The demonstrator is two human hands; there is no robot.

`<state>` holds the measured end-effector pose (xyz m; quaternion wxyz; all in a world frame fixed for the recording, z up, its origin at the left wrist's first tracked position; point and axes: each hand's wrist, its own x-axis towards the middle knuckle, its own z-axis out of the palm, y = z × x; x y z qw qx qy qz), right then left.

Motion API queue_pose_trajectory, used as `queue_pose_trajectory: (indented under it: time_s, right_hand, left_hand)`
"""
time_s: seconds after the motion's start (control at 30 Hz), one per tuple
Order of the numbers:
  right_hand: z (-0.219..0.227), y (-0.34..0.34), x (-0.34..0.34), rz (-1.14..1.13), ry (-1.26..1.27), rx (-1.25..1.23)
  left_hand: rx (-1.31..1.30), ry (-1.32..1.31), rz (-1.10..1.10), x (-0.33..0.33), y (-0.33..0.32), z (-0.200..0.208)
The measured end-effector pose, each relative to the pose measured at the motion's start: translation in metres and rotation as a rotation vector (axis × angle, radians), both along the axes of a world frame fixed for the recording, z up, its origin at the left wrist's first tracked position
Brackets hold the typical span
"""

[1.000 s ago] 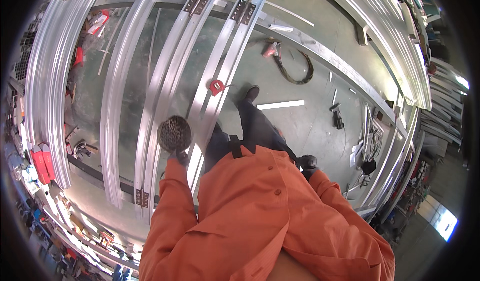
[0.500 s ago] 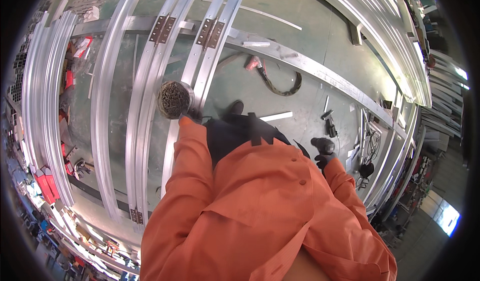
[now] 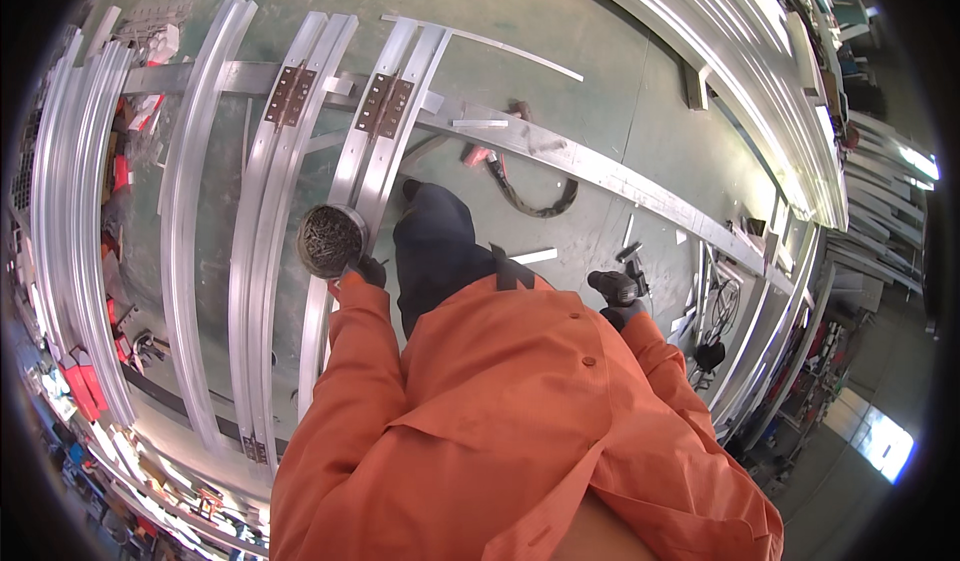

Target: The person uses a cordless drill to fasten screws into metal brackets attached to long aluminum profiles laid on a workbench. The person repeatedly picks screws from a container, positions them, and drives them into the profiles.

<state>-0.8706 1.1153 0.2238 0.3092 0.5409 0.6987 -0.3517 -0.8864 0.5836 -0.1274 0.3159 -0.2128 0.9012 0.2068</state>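
My left hand (image 3: 371,270), in a dark glove, grips the rim of a round metal tin (image 3: 331,240) filled with small screws. The tin hangs above a pair of aluminium profiles (image 3: 352,183) joined by a brown hinge (image 3: 384,106). At my right side my gloved right hand (image 3: 625,314) is closed around a black power drill (image 3: 611,288), whose grip is mostly hidden by the hand. Left of the tin lies another pair of profiles (image 3: 262,186) with a similar brown hinge (image 3: 290,97).
A long metal beam (image 3: 600,166) crosses beneath the profiles. Beyond my right hand a second power tool (image 3: 633,257) lies low down. A dark curved hose (image 3: 530,204) rests on the floor. More profiles are stacked at the left (image 3: 85,231) and far right (image 3: 740,71).
One leg has come forward into view beside the right-hand profile pair. Tin and drill move along with my hands, the drill now nearer the second power tool in the picture.
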Motion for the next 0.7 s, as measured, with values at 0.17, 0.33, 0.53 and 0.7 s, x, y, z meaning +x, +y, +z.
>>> queue_pose_trajectory:
  time_s: [0.17, 0.33, 0.53, 0.7]
  right_hand:
    - [-0.043, 0.036, -0.049, 0.414, -0.064, 0.025]
    - [-0.039, 0.034, -0.130, 0.657, -0.163, 0.107]
    - [-0.001, -0.020, -0.261, 1.036, 0.103, 0.107]
    - [0.029, -0.091, -0.343, 1.370, 0.340, 0.132]
  left_hand:
    - [-0.048, 0.108, -0.536, 0.022, 0.013, -0.020]
    - [0.274, 0.045, -0.352, 0.009, 0.030, 0.080]
    - [1.043, -0.086, 1.171, -0.027, 0.033, 0.081]
    - [1.024, 0.242, 1.032, -0.111, 0.059, 0.071]
